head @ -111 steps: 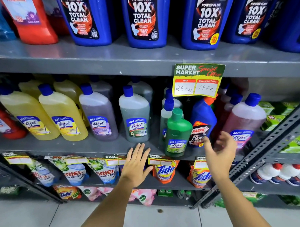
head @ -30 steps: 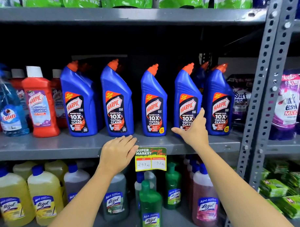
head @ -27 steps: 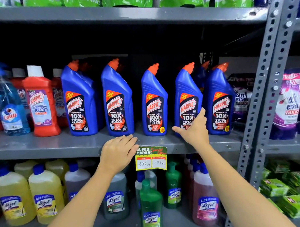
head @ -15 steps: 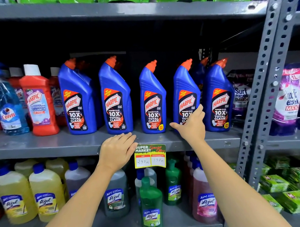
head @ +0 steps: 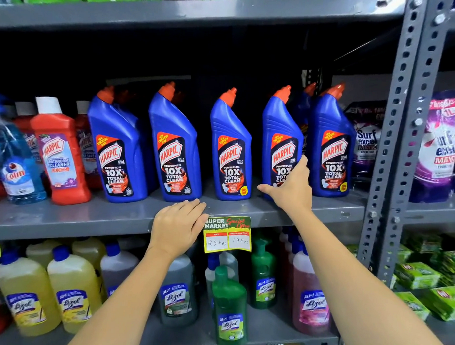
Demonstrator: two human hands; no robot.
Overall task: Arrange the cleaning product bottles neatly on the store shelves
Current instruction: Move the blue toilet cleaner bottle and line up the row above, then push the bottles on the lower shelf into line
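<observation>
Blue Harpic bottle [head: 280, 145], 4th from left nr shelf [head: 90, 216] front edge, is being gripped at base by right hand [head: 291, 188]; left hand [head: 177, 226] is lying flat, open, empty on edge.

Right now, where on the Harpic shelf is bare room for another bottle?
Bare shelf strip in front of the bottles, left of the left hand. Gaps between the blue Harpic bottles fit a hand. Crowded: right hand on the fourth bottle, close to the fifth.
</observation>
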